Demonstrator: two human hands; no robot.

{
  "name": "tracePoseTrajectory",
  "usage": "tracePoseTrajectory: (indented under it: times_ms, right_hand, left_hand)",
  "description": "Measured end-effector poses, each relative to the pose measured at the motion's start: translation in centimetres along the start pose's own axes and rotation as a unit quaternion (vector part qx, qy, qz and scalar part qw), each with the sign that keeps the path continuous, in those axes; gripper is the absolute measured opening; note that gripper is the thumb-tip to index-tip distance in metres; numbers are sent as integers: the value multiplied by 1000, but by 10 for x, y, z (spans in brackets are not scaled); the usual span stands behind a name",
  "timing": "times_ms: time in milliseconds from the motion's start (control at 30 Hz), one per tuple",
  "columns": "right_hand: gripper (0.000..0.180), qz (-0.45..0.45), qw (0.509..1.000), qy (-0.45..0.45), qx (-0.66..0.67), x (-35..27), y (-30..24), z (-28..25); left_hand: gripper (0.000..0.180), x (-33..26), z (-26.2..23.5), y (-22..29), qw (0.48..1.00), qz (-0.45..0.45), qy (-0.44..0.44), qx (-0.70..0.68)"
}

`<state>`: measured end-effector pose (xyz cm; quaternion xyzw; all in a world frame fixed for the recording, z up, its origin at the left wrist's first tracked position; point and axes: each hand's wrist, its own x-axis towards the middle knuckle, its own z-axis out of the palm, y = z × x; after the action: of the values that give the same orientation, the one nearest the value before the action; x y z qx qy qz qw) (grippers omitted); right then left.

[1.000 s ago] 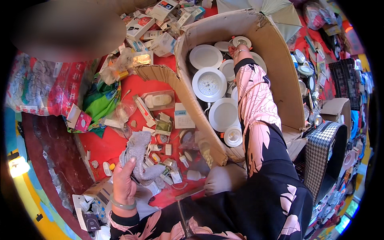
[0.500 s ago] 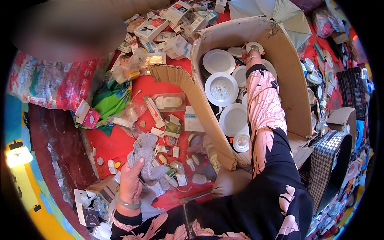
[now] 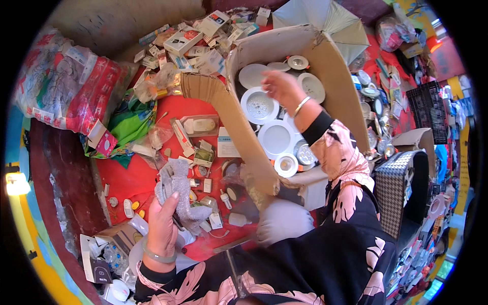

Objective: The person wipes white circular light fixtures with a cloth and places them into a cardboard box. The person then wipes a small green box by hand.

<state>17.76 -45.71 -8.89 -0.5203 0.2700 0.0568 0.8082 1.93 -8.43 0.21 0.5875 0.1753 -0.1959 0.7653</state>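
Note:
My left hand [image 3: 162, 229] grips a crumpled grey cloth [image 3: 178, 185], thumb on top, over the red floor covering. To the right stands an open cardboard box [image 3: 351, 96] full of round white downlights. My right hand [image 3: 287, 94] hovers above them, fingers stretched to the left and a little blurred, with nothing visible in it. Closest to its fingertips is a downlight with a dotted face [image 3: 259, 105]. A plain white downlight [image 3: 275, 137] and a small round downlight [image 3: 286, 165] lie nearer to me. A silver-rimmed downlight [image 3: 298, 62] sits at the far side.
Small product boxes [image 3: 183, 40] are heaped at the back. A plastic-wrapped red and white bundle [image 3: 76, 86] lies at the far left. Loose packages and bulbs litter the red covering [image 3: 173, 109]. A houndstooth-patterned case [image 3: 396, 193] and more lamps [image 3: 373, 91] stand on the right.
My right hand has come up from the far part of the box and moved left and nearer. The left hand still holds the cloth. The whole view has shifted slightly.

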Motion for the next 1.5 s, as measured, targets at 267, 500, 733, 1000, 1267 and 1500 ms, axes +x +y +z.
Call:
tracePoseTrajectory:
  times_ms: [267, 500, 733, 1000, 1267, 1500]
  right_hand:
    - [45, -306, 727, -367, -493, -193, 25, 119]
    - [52, -248, 657, -357, -616, -276, 66, 136]
    - [27, -185, 715, -295, -606, -307, 101, 126]
    - [23, -245, 674, -257, -648, -299, 115, 144]
    - [16, -373, 746, -199, -515, -279, 112, 171]
    - [27, -275, 784, -318, -457, -295, 92, 166]
  left_hand:
    - [23, -17, 3, -31, 962, 122, -153, 190]
    - [22, -33, -15, -26, 822, 218, -355, 388]
    - [27, -50, -56, -12, 780, 180, -386, 458]
    - [24, -37, -95, -20, 821, 165, -293, 462]
    - [16, -33, -102, 0, 863, 337, -130, 354]
    - [15, -32, -90, 10, 888, 371, -82, 259]
